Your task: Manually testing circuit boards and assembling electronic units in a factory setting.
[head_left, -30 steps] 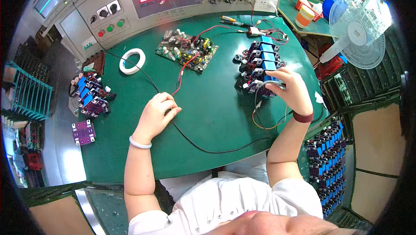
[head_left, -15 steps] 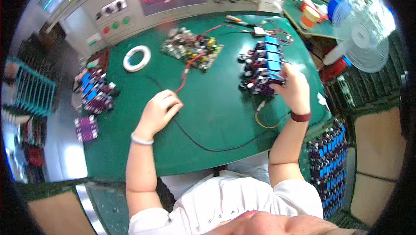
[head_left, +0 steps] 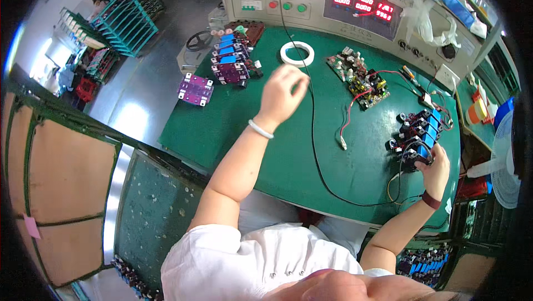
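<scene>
My left hand (head_left: 283, 94) hovers over the green table just below a white ring-shaped roll (head_left: 285, 56). Its fingers are curled in with nothing visible in them. Close beside its thumb passes a long black cable (head_left: 314, 137), apart from the fingers as far as I can see. On the right, my right hand (head_left: 436, 169) grips the near end of a row of dark circuit boards (head_left: 413, 134) with blue blocks; its fingertips are partly hidden. A red wire with a white connector (head_left: 343, 145) lies mid-table, joined to a bare populated circuit board (head_left: 361, 81).
At the table's left stand more blue-block boards (head_left: 230, 59) and a flat purple board (head_left: 195, 90). Behind rises a test cabinet (head_left: 311, 23) with a red display. A white fan (head_left: 502, 162) and an orange-white cup (head_left: 476, 111) are at the right.
The view has turned left. My left hand has let go of the red wire's end and moved left, up to the white roll. My right hand stays at the boards' near end.
</scene>
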### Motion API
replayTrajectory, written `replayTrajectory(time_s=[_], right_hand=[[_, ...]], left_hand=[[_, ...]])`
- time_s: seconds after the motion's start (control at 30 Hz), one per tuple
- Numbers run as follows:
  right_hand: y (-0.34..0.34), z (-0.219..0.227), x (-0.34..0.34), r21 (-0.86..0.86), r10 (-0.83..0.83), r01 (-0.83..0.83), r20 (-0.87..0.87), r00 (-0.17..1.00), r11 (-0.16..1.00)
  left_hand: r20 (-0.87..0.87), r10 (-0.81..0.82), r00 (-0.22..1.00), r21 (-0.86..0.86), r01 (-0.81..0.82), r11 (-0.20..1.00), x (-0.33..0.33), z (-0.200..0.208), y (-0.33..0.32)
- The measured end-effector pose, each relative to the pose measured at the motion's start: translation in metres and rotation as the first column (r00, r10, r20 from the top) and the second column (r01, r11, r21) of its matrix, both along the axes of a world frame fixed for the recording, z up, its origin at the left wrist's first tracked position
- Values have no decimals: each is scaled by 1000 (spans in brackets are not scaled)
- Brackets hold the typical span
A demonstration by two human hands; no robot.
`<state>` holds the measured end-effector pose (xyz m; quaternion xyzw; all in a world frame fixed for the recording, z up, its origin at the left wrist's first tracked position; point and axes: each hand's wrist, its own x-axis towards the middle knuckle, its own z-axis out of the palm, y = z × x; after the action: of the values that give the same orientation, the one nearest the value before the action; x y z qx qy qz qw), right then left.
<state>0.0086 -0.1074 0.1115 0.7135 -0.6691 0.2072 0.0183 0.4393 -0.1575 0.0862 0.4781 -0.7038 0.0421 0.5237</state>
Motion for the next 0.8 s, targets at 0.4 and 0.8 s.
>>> replayTrajectory(time_s=[0.4,0.8], right_hand=[[21,35,63,-10,687,-778,477,548,628],[65,-14,147,117,816,-993,575,56,-14]], left_hand=[[221,868,444,144,-895,421,239,-36,79],[102,614,783,188,-621,761,178,6,113]])
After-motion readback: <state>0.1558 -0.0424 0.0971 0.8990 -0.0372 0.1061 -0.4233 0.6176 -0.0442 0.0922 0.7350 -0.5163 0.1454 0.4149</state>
